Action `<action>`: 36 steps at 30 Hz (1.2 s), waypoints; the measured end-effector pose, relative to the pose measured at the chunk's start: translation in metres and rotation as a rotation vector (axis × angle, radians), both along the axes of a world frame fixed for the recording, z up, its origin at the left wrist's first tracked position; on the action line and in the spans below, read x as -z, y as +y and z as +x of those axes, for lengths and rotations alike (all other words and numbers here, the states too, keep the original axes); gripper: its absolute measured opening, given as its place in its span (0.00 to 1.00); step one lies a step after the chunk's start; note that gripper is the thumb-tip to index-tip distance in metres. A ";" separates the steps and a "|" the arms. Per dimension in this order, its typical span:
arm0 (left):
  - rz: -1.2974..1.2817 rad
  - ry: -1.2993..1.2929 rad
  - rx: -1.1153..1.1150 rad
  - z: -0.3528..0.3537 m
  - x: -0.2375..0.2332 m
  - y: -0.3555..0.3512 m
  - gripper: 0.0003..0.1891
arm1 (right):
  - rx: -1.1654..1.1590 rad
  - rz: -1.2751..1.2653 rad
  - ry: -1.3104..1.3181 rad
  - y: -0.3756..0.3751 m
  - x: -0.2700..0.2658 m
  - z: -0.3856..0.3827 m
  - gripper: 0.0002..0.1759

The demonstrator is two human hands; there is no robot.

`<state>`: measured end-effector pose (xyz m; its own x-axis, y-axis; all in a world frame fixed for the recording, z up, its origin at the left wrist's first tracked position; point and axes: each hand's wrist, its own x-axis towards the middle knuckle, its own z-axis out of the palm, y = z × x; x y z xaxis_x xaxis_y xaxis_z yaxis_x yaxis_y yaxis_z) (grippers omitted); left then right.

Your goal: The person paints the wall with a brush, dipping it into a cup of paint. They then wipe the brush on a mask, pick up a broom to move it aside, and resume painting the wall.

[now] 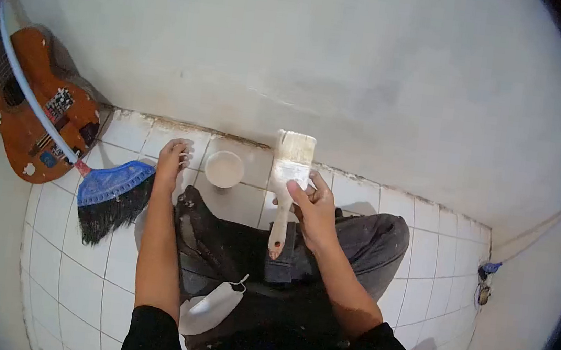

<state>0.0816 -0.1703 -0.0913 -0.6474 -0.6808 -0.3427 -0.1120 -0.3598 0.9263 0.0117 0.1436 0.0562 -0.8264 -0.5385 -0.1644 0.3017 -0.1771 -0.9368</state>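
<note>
A paintbrush with a pale handle and white-coated bristles points up toward the wall. My right hand grips it at the top of the handle, thumb across the front. My left hand hangs over the tiles to the left of a small white tub, not touching it, with its fingers loosely bent and apart, holding nothing. The tub contains a pale, whitish substance and stands on the floor near the wall's base.
An orange-brown guitar leans in the left corner, beside a blue broom with black bristles. A white mask lies by my crossed legs. The wall rises ahead; a small blue item sits at right.
</note>
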 end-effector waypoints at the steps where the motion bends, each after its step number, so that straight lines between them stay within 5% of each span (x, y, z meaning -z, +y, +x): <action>1: 0.003 0.007 0.000 0.000 0.000 -0.001 0.09 | -0.009 0.020 0.022 -0.013 -0.002 -0.001 0.23; 15: 0.048 0.068 0.017 -0.003 -0.003 -0.006 0.09 | 0.056 0.046 0.250 -0.133 -0.005 -0.042 0.18; 36: 0.065 0.048 0.034 -0.006 0.003 -0.007 0.10 | 0.077 0.071 0.217 -0.152 0.026 -0.066 0.16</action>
